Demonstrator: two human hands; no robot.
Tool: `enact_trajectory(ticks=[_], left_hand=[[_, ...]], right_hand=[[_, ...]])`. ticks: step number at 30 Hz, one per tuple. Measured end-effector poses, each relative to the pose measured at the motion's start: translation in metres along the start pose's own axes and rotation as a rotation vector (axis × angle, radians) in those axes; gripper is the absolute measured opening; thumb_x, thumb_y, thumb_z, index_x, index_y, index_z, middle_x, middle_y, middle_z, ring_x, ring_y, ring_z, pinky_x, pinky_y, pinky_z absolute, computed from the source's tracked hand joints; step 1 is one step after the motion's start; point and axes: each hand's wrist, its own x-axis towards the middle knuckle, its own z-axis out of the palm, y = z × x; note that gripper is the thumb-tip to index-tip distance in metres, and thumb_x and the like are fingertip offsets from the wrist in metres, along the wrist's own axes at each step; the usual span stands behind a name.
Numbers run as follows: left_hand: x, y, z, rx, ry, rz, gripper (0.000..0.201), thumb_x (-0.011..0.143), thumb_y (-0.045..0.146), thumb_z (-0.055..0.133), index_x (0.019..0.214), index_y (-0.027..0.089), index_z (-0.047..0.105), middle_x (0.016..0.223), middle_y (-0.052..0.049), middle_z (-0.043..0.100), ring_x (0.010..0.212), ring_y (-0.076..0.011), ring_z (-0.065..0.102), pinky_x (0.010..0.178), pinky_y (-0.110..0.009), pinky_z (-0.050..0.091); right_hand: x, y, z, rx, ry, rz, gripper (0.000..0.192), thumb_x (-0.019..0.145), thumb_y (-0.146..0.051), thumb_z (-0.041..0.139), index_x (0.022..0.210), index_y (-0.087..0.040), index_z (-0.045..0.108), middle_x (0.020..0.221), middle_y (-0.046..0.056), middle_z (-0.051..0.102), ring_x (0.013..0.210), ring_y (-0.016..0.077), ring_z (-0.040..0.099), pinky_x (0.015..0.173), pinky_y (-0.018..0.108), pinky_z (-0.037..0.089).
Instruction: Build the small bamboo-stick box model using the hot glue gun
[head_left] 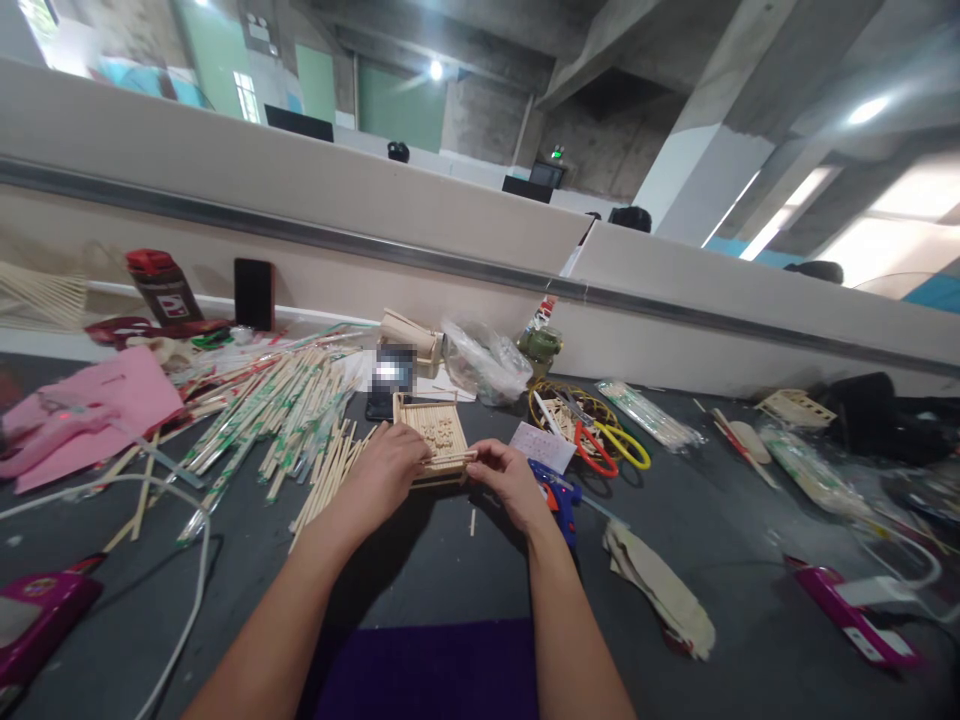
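Observation:
A small model built of wooden sticks (431,412), with a slatted panel and short pieces on its face, rests on the dark table in front of me. My left hand (391,462) is closed at its near left corner, with the fingertips pinched on a thin wooden stick (451,457). At the other end of this stick, the thumb and fingers of my right hand (510,482) are pinched together. The stick lies across the model's near edge; whether it is fixed there I cannot tell. A short stick piece (472,522) lies on the table just below.
Many chopsticks (281,400), some wrapped, lie left. A blue glue gun (559,505) sits beside my right hand, with red-handled scissors (596,450) behind it. A glove (660,590) and a magenta power strip (855,610) are farther right. A white cable (204,570) crosses the left side.

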Motion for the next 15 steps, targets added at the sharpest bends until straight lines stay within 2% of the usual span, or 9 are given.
enact_trajectory(ticks=[15], left_hand=[[-0.0004, -0.001, 0.0007, -0.007, -0.001, -0.006, 0.016, 0.088, 0.012, 0.051, 0.085, 0.019, 0.066, 0.096, -0.005, 0.067, 0.098, -0.0212, 0.057, 0.092, -0.04, 0.041]], right_hand=[[0.0001, 0.0025, 0.0003, -0.018, 0.016, -0.027, 0.02, 0.07, -0.028, 0.076, 0.086, -0.02, 0.067, 0.077, -0.001, 0.063, 0.068, 0.013, 0.057, 0.065, 0.025, 0.045]])
